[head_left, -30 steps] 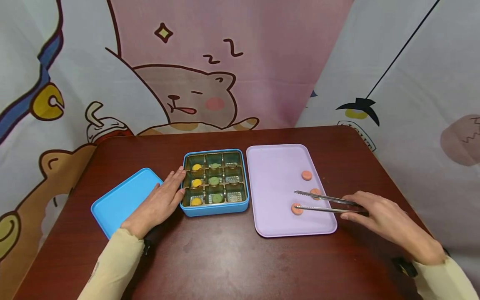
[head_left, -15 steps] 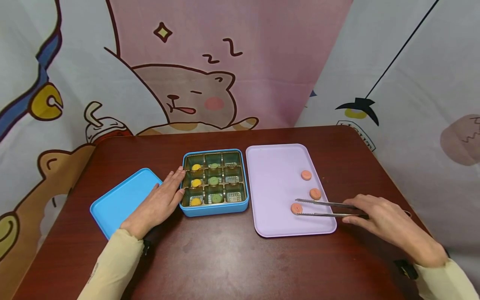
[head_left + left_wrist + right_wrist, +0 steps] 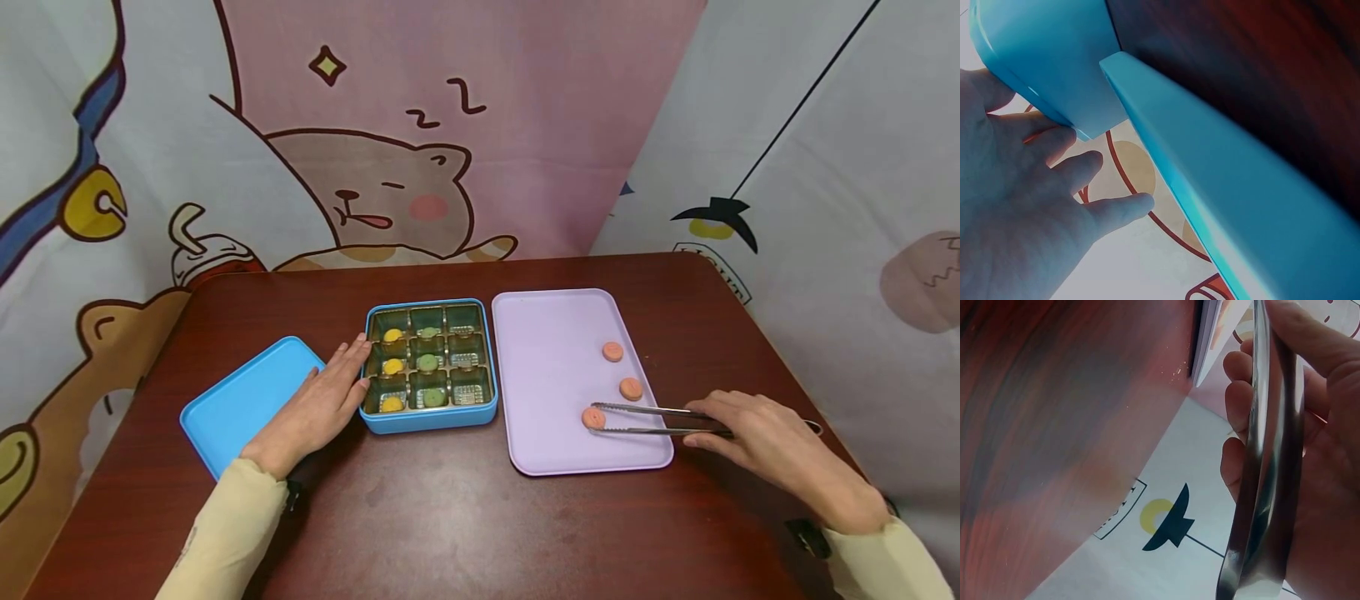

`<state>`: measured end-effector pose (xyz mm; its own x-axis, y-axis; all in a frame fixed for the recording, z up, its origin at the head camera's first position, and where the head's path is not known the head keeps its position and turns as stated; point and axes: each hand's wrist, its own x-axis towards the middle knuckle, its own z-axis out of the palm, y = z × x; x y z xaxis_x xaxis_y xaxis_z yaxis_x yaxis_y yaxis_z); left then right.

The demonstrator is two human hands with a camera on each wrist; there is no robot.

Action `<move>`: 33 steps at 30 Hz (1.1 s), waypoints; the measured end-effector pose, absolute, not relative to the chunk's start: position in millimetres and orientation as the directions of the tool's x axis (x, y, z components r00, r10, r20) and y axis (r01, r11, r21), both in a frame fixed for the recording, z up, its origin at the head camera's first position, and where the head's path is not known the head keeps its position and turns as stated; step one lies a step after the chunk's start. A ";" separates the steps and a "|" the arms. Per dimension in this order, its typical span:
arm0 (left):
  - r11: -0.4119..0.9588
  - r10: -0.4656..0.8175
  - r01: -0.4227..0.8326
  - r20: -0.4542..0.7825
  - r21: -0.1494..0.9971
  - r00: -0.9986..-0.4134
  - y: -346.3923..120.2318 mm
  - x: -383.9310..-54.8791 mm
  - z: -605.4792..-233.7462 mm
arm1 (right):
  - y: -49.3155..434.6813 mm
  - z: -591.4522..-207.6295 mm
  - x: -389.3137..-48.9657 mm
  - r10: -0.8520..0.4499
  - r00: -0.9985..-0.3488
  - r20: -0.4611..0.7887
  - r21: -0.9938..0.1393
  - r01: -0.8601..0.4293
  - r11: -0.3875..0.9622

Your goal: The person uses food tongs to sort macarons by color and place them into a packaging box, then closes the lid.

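Observation:
My right hand (image 3: 772, 446) grips metal tongs (image 3: 645, 431) between thumb and fingers. Their two tips stand on either side of a round orange piece (image 3: 593, 418), the nearest one on the lilac tray (image 3: 551, 367). Two more orange pieces (image 3: 612, 352) lie farther back on that tray. My left hand (image 3: 318, 408), fingers straight, rests against the left side of a blue box (image 3: 431, 421). Inside the box a gold divided insert (image 3: 467, 343) holds yellow pieces (image 3: 392, 367) in its left column and green pieces (image 3: 427, 362) in its middle column. The right wrist view shows the bent end of the tongs (image 3: 1266, 487).
A blue lid (image 3: 251, 400) lies slanted on the brown table (image 3: 442, 533), partly under the left forearm. Behind the table hangs a cloth printed with cartoon animals (image 3: 390, 183).
My right hand has drawn the tongs slightly toward me. Their tips, earlier overlapping two orange pieces, now straddle the nearest one. My left hand has stayed at the box.

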<state>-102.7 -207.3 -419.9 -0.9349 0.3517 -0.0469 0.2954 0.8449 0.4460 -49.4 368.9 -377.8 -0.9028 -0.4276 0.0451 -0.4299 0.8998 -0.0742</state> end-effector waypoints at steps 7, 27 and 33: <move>0.848 0.350 0.291 -0.054 0.444 -0.935 -206.8 -102.7 -419.6 | 368.0 -378.8 -51.0 -0.440 -0.897 0.045 -0.061 -0.442 0.895; 0.849 0.348 0.291 -0.052 0.440 -0.936 -206.7 -101.6 -420.3 | 364.7 -376.2 -54.8 -0.474 -0.875 0.100 -0.027 -0.479 0.877; 0.849 0.348 0.293 -0.048 0.440 -0.936 -205.8 -102.1 -420.2 | 361.9 -371.7 -58.6 -0.514 -0.837 0.189 -0.016 -0.526 0.850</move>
